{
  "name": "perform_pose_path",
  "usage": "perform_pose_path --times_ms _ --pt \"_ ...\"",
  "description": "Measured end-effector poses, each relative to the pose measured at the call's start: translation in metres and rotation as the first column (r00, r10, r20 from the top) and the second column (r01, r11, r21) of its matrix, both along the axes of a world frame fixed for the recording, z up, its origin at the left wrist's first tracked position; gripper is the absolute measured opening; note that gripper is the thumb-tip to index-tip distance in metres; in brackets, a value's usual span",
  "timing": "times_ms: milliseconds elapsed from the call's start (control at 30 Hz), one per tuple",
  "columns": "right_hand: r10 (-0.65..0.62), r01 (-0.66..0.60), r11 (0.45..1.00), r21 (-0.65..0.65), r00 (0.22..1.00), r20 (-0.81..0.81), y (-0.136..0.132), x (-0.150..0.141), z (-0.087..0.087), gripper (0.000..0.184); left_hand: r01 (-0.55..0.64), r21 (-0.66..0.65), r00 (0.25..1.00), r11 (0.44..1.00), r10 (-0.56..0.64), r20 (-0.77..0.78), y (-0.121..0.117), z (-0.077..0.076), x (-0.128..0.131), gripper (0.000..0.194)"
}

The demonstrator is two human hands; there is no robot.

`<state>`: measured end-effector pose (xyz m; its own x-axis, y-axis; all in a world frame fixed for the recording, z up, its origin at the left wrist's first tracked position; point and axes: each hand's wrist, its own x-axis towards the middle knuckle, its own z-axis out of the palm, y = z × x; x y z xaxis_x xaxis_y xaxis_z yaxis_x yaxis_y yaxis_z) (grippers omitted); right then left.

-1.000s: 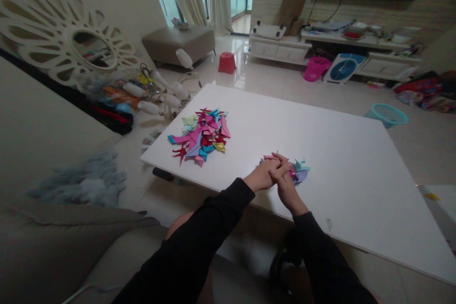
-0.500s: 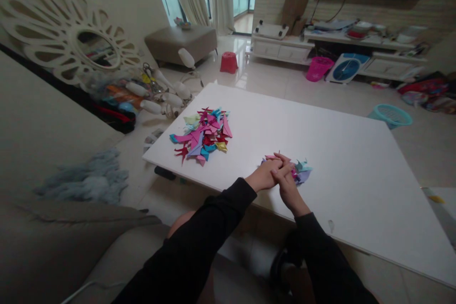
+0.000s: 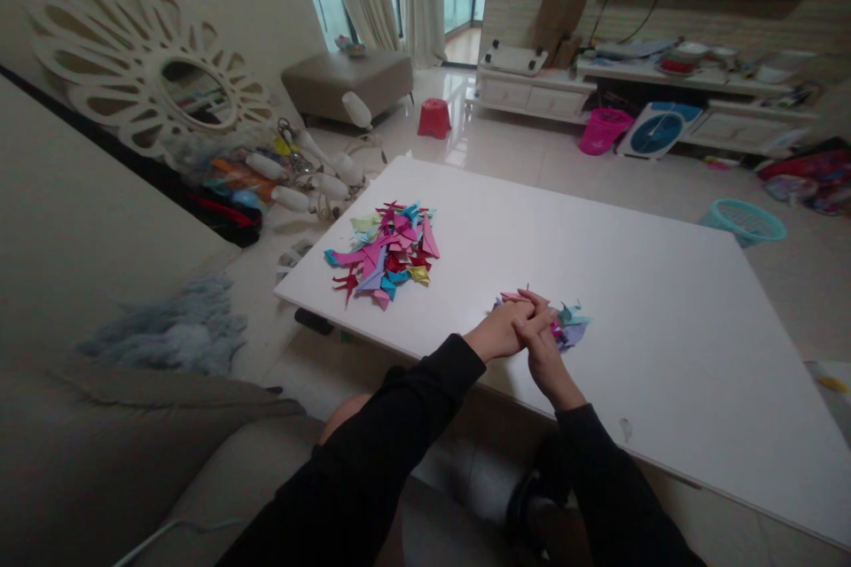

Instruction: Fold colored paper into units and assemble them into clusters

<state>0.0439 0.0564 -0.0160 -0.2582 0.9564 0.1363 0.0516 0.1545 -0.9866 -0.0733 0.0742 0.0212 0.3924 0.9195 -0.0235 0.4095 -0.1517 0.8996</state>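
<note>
The small cluster of folded paper pieces in pink, purple and pale turquoise (image 3: 574,328) lies on the white rectangular table (image 3: 638,275), just right of the frame's centre and towards the table's near edge. Over its near left part, the left hand (image 3: 500,333) and the right hand (image 3: 546,354) meet, with fingers crossed over one another and drawn in close rather than spread. They hide part of the cluster; whether paper is pinched between them or under the palms, I cannot tell.

Left of centre on the same table, well apart from the hands, sits a larger heap of folded paper in magenta, red, blue, yellow and lilac (image 3: 389,255). Its pieces overlap loosely and point in many directions. The visible pieces in both groups look already folded, and the two groups lie separate. The pictures do not show whether any folding or sorting remains.

Beyond the table, a red plastic stool (image 3: 434,120) stands at upper centre and a bright pink basket (image 3: 604,131) at upper right. A turquoise basket (image 3: 745,223) is near the table's far right corner, and a grey sofa (image 3: 219,461) fills the lower left.
</note>
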Motion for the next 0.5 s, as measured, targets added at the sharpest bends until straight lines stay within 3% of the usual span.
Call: perform_pose_path --times_ms 200,500 --pt "-0.008 0.007 1.000 -0.011 0.999 -0.033 -0.0010 -0.0014 0.0014 0.055 0.023 0.081 0.998 0.996 -0.018 -0.058 0.0008 -0.0061 0.0022 0.036" --pt "0.000 0.000 1.000 0.002 1.000 -0.026 0.0012 -0.0014 0.0034 0.055 -0.012 0.024 1.000 1.000 0.013 -0.017 0.0011 -0.0066 0.0034 0.043"
